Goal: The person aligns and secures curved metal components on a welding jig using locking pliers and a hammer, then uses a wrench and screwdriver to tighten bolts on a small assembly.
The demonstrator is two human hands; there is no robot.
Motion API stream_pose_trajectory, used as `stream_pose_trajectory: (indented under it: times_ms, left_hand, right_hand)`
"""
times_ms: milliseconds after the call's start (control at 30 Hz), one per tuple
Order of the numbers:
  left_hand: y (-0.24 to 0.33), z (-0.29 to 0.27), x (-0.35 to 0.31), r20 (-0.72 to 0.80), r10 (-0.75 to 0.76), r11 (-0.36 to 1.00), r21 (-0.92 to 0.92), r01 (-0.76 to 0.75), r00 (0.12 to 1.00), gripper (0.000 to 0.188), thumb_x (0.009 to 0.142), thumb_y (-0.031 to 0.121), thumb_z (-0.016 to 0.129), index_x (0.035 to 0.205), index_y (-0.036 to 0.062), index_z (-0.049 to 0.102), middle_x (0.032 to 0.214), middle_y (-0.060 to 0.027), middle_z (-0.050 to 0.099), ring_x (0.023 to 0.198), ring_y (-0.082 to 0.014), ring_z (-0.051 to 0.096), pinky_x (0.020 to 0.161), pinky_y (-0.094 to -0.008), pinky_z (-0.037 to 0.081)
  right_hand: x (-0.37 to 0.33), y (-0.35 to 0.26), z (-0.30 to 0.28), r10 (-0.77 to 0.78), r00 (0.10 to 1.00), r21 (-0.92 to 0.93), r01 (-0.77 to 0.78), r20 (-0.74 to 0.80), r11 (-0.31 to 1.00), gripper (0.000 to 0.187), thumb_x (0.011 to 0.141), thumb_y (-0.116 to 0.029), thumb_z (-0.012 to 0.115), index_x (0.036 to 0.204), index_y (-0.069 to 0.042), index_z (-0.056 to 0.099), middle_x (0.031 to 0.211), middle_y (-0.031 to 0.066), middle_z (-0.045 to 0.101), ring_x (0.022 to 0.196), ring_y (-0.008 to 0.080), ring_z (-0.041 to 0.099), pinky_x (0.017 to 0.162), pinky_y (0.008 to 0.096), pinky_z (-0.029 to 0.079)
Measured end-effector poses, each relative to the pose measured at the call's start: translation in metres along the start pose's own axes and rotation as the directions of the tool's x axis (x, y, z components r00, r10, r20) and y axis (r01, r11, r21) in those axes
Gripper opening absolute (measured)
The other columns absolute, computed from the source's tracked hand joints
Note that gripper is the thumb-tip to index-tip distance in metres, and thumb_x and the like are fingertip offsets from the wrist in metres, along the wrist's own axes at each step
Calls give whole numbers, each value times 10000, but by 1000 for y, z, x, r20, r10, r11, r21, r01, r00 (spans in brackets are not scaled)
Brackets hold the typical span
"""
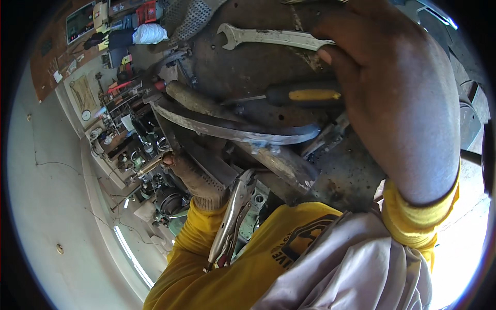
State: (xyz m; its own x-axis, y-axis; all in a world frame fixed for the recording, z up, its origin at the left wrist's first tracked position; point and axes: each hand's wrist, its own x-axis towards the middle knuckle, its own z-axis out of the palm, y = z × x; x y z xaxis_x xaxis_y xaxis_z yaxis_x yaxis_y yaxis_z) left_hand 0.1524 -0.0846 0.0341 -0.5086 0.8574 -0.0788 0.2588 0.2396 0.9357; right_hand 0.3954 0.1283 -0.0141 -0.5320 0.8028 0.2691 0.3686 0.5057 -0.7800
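In a worn glove that leaves the thumb tip bare, my left hand [194, 173] is closed at a flat metal bar [209, 163], its fingers hidden behind the bar. Locking pliers [232, 217] with a silver body lie slantwise beside that wrist. My bare right hand [377, 72] pinches the right end of an open-ended wrench [279, 37] between thumb and finger. Below the wrench lies a screwdriver [305, 95] with a black and yellow handle. A curved metal strip [232, 130] crosses over a thick wooden handle [279, 164] in the middle.
A dark, stained work surface [248, 67] stretches under the tools. Perforated sheet metal [194, 20] sits at its far left. Beyond my left hand stand cluttered machine parts [165, 199], with a red crate [146, 11] and a white bundle [150, 33] farther up.
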Motion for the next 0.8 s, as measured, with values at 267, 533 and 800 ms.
stream_pose_trajectory:
  times_ms: [267, 533, 800]
  left_hand:
    - [18, 19, 4, -43, -88, 995, 41, 90, 995, 658, 860, 437, 588, 1339, 40, 375, 1205, -130, 518, 1022, -239, 558, 828, -398, 496]
    - [4, 9, -9, -108, -133, 990, 39, 137, 985, 613, 854, 415, 598, 1293, 39, 395, 1159, -130, 527, 987, -239, 564, 807, -395, 494]
    - [13, 12, -5, -163, -175, 981, 56, 186, 971, 569, 848, 393, 609, 1248, 39, 415, 1113, -130, 536, 952, -240, 569, 786, -391, 491]
  right_hand:
    - [6, -2, -7, -5, 999, -73, 8, 34, 997, 162, 772, 17, 654, 933, -3, 654, 828, 119, 593, 714, 252, 588, 644, 323, 451]
    - [8, -7, -2, 103, 983, -146, -81, 150, 986, 166, 790, -5, 656, 956, 2, 663, 864, 114, 620, 775, 246, 603, 685, 319, 468]
    - [9, -10, -15, 175, 961, -174, -139, 215, 975, 175, 807, -26, 658, 978, 8, 672, 900, 109, 647, 836, 241, 618, 727, 315, 485]
